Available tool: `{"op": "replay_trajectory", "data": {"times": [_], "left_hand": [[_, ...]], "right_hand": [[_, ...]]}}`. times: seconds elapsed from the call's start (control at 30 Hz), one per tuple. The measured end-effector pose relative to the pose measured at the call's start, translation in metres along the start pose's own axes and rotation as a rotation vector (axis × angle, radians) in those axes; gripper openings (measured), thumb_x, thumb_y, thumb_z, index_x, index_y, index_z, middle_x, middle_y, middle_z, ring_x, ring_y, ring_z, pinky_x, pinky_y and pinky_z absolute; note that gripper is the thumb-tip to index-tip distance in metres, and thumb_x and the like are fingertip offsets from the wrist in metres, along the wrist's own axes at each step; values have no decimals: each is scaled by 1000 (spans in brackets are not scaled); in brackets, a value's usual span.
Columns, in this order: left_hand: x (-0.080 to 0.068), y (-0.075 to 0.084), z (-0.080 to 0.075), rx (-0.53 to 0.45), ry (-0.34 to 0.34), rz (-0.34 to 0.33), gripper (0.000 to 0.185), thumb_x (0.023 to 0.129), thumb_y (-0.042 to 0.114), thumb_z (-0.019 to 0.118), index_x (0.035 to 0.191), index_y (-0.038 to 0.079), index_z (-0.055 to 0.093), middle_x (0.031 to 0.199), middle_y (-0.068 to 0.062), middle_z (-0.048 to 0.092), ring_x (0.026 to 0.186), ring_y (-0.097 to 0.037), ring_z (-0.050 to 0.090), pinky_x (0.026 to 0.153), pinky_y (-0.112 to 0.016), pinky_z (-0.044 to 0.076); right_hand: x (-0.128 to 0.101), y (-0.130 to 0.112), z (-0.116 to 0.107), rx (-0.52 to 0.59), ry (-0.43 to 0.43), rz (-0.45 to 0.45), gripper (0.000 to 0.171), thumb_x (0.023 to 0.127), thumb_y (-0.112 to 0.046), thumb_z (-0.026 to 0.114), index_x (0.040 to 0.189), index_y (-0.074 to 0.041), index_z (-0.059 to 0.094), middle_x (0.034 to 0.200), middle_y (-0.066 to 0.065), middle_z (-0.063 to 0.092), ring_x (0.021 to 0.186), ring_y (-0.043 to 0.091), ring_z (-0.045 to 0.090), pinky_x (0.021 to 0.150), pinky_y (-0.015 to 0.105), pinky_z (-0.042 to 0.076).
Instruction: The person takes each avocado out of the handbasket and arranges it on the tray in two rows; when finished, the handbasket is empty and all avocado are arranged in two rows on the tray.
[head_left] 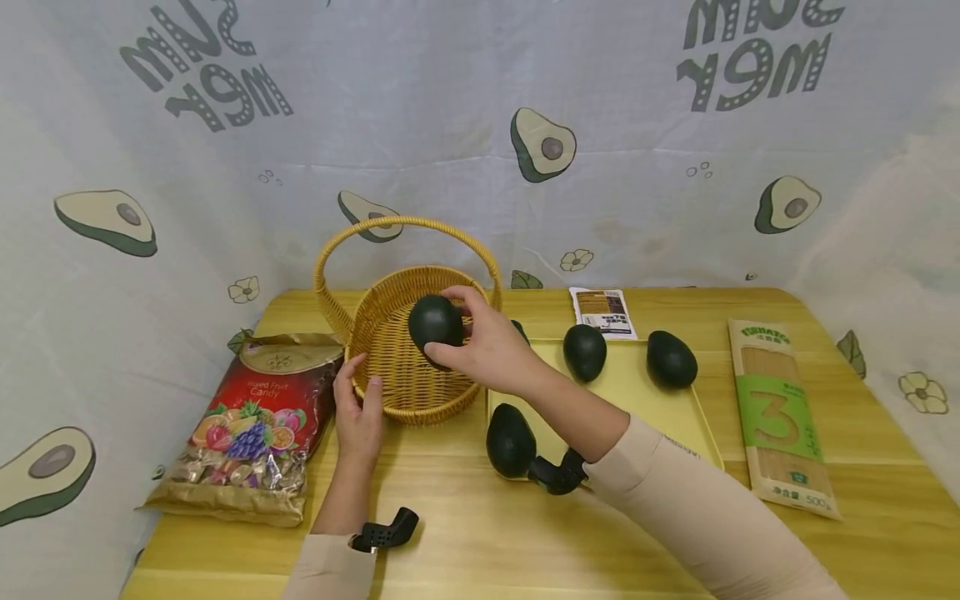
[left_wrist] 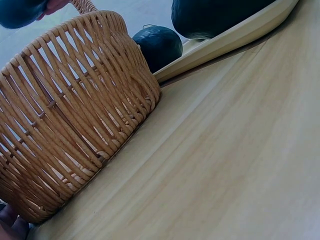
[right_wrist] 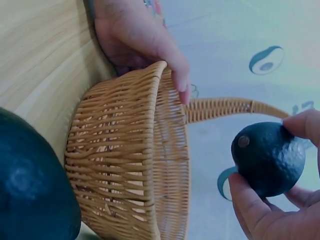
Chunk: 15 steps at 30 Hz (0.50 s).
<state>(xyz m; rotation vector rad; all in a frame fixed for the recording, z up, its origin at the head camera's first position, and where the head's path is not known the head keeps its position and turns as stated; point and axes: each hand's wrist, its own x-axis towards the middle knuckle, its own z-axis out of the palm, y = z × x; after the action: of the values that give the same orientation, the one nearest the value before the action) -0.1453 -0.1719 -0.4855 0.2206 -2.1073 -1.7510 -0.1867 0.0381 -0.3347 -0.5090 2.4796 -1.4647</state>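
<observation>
My right hand (head_left: 498,346) holds a dark green avocado (head_left: 435,321) between thumb and fingers, above the opening of a yellow wicker basket (head_left: 420,412). In the right wrist view the held avocado (right_wrist: 270,157) shows its stem end, apart from the basket. My left hand (head_left: 360,417) grips the basket's near left rim, its thumb (right_wrist: 179,75) hooked over the edge. Inside, the woven bottom is partly hidden by the avocado and right hand. Several more avocados lie on a pale yellow tray (head_left: 622,417) to the right, including one at its near left corner (head_left: 512,440).
A red and gold bag of mixed fruit candy (head_left: 251,425) lies left of the basket. Behind the tray is a small white packet (head_left: 603,312). A green-labelled noodle pack (head_left: 780,417) lies at the right. The basket's tall handle (head_left: 405,221) arches over its opening.
</observation>
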Motion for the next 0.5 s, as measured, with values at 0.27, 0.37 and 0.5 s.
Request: {"op": "replay_trajectory", "data": {"times": [0.27, 0.37, 0.5], "left_hand": [[0, 0, 1, -25, 6, 5, 43, 104, 14, 52, 146, 9, 47, 158, -14, 33, 152, -30, 24, 123, -57, 17], [0, 0, 1, -28, 8, -2, 42, 104, 14, 52, 145, 11, 47, 159, -14, 33, 152, -29, 23, 123, -57, 17], [-1, 0, 1, -13, 9, -10, 42, 104, 15, 51, 145, 11, 47, 159, -14, 33, 153, -30, 22, 123, -59, 17]], "right_hand": [[-14, 1, -13, 4, 3, -8, 80, 87, -30, 78, 155, -28, 35, 144, 9, 52, 122, 30, 62, 90, 42, 58], [-20, 2, -19, -10, -11, -15, 81, 87, -32, 78, 156, -29, 35, 144, 8, 51, 120, 30, 62, 88, 41, 57], [-27, 4, -28, -18, -32, -6, 79, 87, -32, 78, 155, -27, 37, 140, 8, 53, 111, 29, 63, 81, 38, 57]]}}
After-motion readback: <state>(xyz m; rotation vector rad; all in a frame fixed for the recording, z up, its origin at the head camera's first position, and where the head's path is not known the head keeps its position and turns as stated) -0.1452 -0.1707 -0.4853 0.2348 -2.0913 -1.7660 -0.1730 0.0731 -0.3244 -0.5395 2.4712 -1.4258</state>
